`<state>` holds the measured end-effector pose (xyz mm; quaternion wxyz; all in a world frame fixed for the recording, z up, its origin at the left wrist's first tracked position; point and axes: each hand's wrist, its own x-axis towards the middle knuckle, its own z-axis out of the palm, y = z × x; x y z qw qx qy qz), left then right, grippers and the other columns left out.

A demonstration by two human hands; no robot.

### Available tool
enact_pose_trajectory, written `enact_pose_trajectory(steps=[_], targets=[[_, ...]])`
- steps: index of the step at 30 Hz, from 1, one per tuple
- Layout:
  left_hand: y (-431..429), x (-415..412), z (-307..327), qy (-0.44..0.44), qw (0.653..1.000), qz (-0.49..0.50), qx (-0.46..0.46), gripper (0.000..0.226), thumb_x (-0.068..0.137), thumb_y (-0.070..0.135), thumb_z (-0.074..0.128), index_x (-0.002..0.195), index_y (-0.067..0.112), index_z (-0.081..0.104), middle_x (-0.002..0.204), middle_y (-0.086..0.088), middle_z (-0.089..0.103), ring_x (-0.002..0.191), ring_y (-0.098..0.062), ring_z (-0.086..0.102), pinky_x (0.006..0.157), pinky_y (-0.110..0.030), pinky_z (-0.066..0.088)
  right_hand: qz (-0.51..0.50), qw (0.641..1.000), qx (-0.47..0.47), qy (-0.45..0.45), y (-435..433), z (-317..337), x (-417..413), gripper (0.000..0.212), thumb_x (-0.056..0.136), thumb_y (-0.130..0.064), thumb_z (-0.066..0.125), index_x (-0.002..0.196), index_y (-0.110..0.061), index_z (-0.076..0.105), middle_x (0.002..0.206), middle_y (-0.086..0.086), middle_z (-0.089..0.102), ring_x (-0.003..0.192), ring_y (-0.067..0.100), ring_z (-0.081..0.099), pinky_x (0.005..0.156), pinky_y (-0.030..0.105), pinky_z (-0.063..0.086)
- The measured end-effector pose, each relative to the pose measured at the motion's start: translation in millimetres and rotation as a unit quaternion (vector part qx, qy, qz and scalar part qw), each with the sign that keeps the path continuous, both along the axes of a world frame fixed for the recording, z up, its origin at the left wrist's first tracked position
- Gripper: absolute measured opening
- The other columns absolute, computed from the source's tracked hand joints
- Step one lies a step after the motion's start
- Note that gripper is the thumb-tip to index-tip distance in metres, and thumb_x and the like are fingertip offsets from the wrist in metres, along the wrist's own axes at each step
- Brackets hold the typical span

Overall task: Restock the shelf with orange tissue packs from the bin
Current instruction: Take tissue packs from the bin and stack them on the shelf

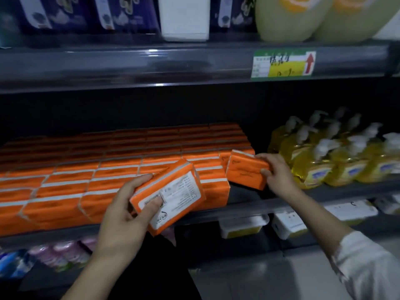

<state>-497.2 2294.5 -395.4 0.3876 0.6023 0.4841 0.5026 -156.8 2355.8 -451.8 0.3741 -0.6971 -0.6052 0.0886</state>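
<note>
the nearer-to-place orange tissue pack (246, 169) is in the right hand (276, 175), pinched by its right end, thumb below and fingers above. its long axis runs left to right, roughly along the shelf front, with the free left end pointing at the right end of the stacked orange packs (86, 180) and just beside them. it hangs over a bare strip of shelf (242, 197) between that stack and the yellow pump bottles (337, 156). judging from this, the coming move turns on that gap: the pack needs to go down and a little back, keeping the same axis, to sit against the stack.

the second orange tissue pack (171, 191) is gripped in the left hand (125, 208), thumb pressed on its white printed label, fingers over the top edge. it is tilted, long axis rising from lower left to upper right, label face toward the camera, held in front of the stack's front rows and left of the gap. the right hand is nearer the gap. the bin is not in view.
</note>
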Motion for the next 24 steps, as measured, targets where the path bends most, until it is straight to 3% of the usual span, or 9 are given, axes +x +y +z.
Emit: enact_pose_trajectory(steps=[2,5,8,10,13,16,19,21,24], targets=[[3.3,3.0,0.0,-0.004,1.0,-0.007,-0.022,0.039,0.079,0.006,0.067,0.1,0.038,0.06,0.087,0.017,0.068,0.079,0.004,0.063,0.063,-0.014,0.054,0.018,1.0,-0.005,-0.005,15.5,-4.4,-5.0,0.04,0.082,0.013,0.054,0.116,-0.008,0.062,0.116,0.016,0.047,0.111,0.026,0.047,0.088,0.008,0.025],[9.1,8.0,0.1,-0.033,0.997,-0.01,-0.062,0.037,0.079,0.008,0.067,0.102,0.036,0.061,0.094,0.006,0.068,0.084,-0.009,0.066,0.068,-0.028,0.058,0.014,1.0,-0.022,-0.003,28.7,-13.4,-10.4,0.038,0.082,0.009,0.057,0.116,-0.01,0.063,0.12,0.013,0.043,0.116,0.023,0.044,0.093,0.01,0.025],[15.0,14.1,-2.1,-0.083,0.992,0.004,-0.093,0.034,0.079,0.006,0.067,0.102,0.031,0.063,0.099,-0.003,0.068,0.095,-0.024,0.065,0.083,-0.042,0.053,-0.019,0.999,-0.02,-0.021,32.6,-20.9,-13.4,0.041,0.082,0.0,0.064,0.12,-0.014,0.062,0.127,0.012,0.039,0.124,0.027,0.038,0.102,0.028,0.033],[18.7,17.4,-5.1,-0.112,0.987,0.002,-0.115,0.033,0.075,0.01,0.069,0.1,0.031,0.065,0.098,-0.005,0.069,0.097,-0.03,0.065,0.085,-0.048,0.053,-0.035,0.998,-0.022,-0.041,31.6,-21.9,-15.2,0.043,0.081,-0.003,0.066,0.121,-0.017,0.062,0.13,0.011,0.036,0.126,0.028,0.033,0.104,0.038,0.035],[21.5,20.3,-8.8,-0.105,0.988,-0.015,-0.112,0.038,0.069,0.021,0.071,0.102,0.038,0.064,0.104,-0.001,0.068,0.098,-0.023,0.065,0.083,-0.043,0.054,-0.041,0.998,-0.031,-0.04,25.6,-19.1,-18.4,0.046,0.08,-0.008,0.068,0.125,-0.018,0.058,0.131,0.01,0.034,0.126,0.028,0.03,0.104,0.042,0.036],[22.9,24.7,-10.9,-0.027,0.998,-0.015,-0.054,0.055,0.07,0.026,0.077,0.112,0.049,0.051,0.114,0.018,0.057,0.104,0.003,0.057,0.09,-0.028,0.049,-0.059,0.998,-0.015,-0.007,14.5,-10.4,-24.4,0.052,0.082,-0.014,0.068,0.131,-0.016,0.051,0.13,0.011,0.035,0.124,0.027,0.033,0.103,0.04,0.034],[21.8,29.9,-11.5,0.077,0.995,-0.003,0.07,0.06,0.067,0.022,0.077,0.107,0.056,0.049,0.114,0.024,0.055,0.111,0.002,0.052,0.097,-0.029,0.044,-0.074,0.988,0.033,0.132,-13.6,10.9,-40.5,0.038,0.088,-0.021,0.062,0.125,-0.015,0.055,0.115,0.003,0.045,0.107,0.019,0.049,0.091,0.032,0.043],[18.0,33.0,-11.7,0.167,0.966,-0.028,0.195,0.067,0.063,-0.004,0.07,0.101,0.049,0.054,0.107,0.021,0.057,0.109,0.005,0.052,0.096,-0.02,0.041,-0.059,0.957,0.023,0.283,-40.8,23.2,-59.3,0.021,0.091,-0.028,0.056,0.107,-0.014,0.062,0.096,0.004,0.059,0.091,0.023,0.061,0.076,0.038,0.054],[9.3,35.7,-16.0,0.23,0.913,-0.081,0.327,0.056,0.066,-0.017,0.053,0.099,0.028,0.057,0.105,0.014,0.056,0.119,-0.002,0.049,0.109,-0.03,0.032,0.034,0.856,-0.143,0.496,-76.0,36.6,-89.6,0.05,0.081,-0.055,0.047,0.107,-0.015,0.063,0.084,0.012,0.069,0.071,0.027,0.068,0.06,0.037,0.055]])
